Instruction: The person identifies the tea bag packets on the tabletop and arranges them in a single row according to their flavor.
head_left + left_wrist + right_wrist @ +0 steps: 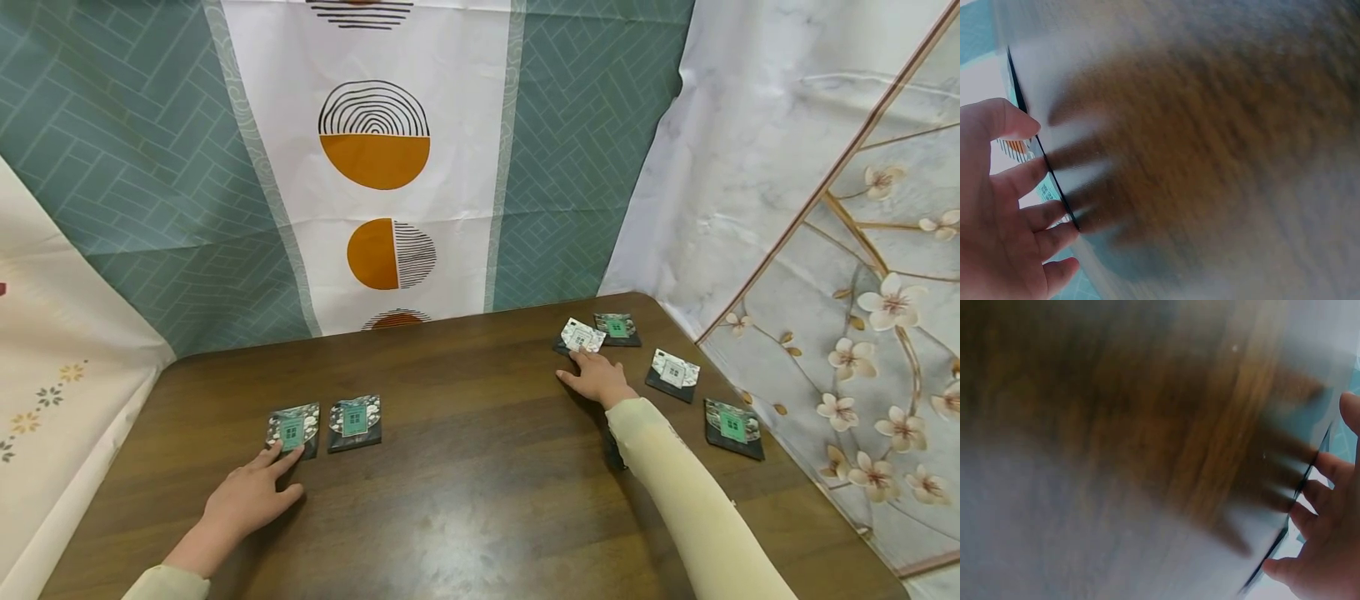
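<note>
Flat square packets with floral fronts and dark lower bands lie on the brown table. At the left, my left hand [247, 497] reaches in with its fingers extended, and its fingertips touch the lower part of a green-labelled packet [292, 427]. Just right of that one lies another green-labelled packet [355, 422], apart from the hand. My right hand [592, 377] lies over the near edge of a white-labelled packet [582, 335], fingertips on it. In the left wrist view, the left hand [1016, 206] has its fingertips along a packet's dark edge. The right hand [1329, 519] partly shows in the right wrist view.
Around the right hand are a green-labelled packet [617, 328] behind, a white-labelled packet [672, 374] to its right and a green-labelled packet [733, 427] near the right edge. A patterned curtain [465, 167] hangs behind the wooden table [457, 433]; floral cloth [862, 375] borders the right.
</note>
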Tool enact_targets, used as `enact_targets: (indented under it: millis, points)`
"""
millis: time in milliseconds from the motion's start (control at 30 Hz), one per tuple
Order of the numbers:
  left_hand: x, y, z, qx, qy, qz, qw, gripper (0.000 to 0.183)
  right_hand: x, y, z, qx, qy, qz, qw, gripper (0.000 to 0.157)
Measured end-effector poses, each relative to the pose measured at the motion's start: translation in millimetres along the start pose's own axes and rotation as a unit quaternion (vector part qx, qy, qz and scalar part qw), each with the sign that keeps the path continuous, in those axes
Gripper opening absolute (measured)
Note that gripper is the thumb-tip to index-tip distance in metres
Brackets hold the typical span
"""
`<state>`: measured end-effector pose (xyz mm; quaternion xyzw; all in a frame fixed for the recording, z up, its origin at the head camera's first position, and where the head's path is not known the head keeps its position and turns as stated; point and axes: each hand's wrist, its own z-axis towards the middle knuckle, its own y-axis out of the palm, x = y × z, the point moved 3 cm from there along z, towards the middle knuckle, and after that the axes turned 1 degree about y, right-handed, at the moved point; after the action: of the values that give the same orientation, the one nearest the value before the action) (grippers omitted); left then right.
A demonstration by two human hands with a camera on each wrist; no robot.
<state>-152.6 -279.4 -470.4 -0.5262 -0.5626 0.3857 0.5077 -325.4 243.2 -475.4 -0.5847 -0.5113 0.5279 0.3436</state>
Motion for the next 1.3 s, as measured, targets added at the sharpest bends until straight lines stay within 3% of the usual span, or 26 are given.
enact_targets:
  millis: [567, 1000, 1300]
  points:
    - [-1.0, 2.1, 0.4, -0.003, -0.001, 0.0, 1.0, 0.066, -1.0, -1.2, -1.0, -0.004, -0.011, -0.004, 1.0, 0.072]
    - [-2.2, 2.3, 2.3, 0.003, 0.002, 0.0, 1.0, 0.066, -8.6, 5.6, -13.6, -0.008, -0.052, -0.017, 0.998, 0.072]
    - [-2.9, 4.3, 1.4, 0.0, 0.006, -0.002, 1.0, 0.067, -29.8, 16.5, -29.1, -0.016, -0.105, -0.012, 0.994, 0.07]
